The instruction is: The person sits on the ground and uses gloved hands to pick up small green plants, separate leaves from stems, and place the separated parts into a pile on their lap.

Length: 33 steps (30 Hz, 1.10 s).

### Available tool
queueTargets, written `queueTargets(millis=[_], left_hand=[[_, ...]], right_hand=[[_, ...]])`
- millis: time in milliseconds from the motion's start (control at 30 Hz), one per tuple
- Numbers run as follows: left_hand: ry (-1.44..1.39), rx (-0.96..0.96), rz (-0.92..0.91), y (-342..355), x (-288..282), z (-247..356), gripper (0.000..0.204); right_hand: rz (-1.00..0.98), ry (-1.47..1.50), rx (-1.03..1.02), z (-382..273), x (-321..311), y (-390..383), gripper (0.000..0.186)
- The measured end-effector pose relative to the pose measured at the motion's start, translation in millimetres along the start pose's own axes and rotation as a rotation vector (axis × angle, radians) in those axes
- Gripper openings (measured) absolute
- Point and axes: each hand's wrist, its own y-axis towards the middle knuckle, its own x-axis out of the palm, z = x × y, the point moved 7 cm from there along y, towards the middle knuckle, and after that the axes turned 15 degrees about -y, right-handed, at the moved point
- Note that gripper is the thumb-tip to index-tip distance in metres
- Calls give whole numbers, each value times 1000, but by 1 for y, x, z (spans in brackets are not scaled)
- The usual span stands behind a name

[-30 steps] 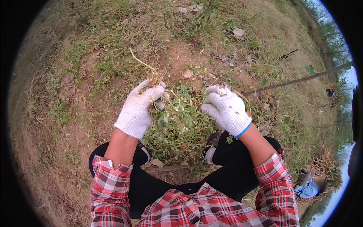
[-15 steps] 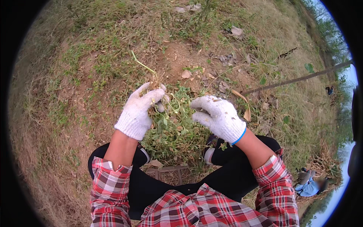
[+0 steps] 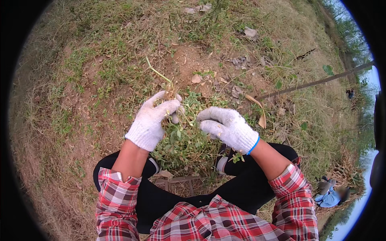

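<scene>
Squatting over weedy ground, both hands in white knit gloves. My left hand (image 3: 148,119) grips an uprooted-looking plant (image 3: 171,94) near its rooty end, thumb and fingers closed round the base; a pale stalk (image 3: 158,73) sticks out beyond the fingertips, and thin stems hang on my right-hand side of the glove. My right hand (image 3: 229,125) is loose, thumb and fingers parted, nothing seen between them.

Change over the last second: right hand has come inward, away from the curled dry leaf (image 3: 262,119), and now sits just beside the hanging stems. Left hand has shifted slightly toward it, grip unchanged. The gap is narrower. My reading: the plant is now within easy reach of both hands, left steadying, right free to work at the stems. Whether the right fingertips touch any leaf, I cannot tell.

Below the gloves, a leafy green heap (image 3: 183,148) lies between my shoes (image 3: 222,164), with a small wooden frame (image 3: 179,179) nearer me.
</scene>
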Motion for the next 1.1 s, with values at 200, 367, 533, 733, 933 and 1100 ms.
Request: queueTargets(millis=[200,367,533,733,933,1100], left_hand=[[28,-23,-3,-1,1,-3,47],[61,-78,-15,-11,15,-10,78],[226,-125,-47,-13,16,-9,83],[165,-123,-53,-7,8,-14,83],[228,-80,-34,-5,8,-14,78],[160,-132,-82,-2,7,-16,76]], right_hand=[[-34,15,129,-4,0,-1,27],[7,-60,129,4,2,1,28],[91,-207,18,-3,2,3,17],[211,-674,-253,-19,-1,2,12],[113,-775,-514,-42,9,-7,16],[292,-569,-449,-33,-8,-6,13]])
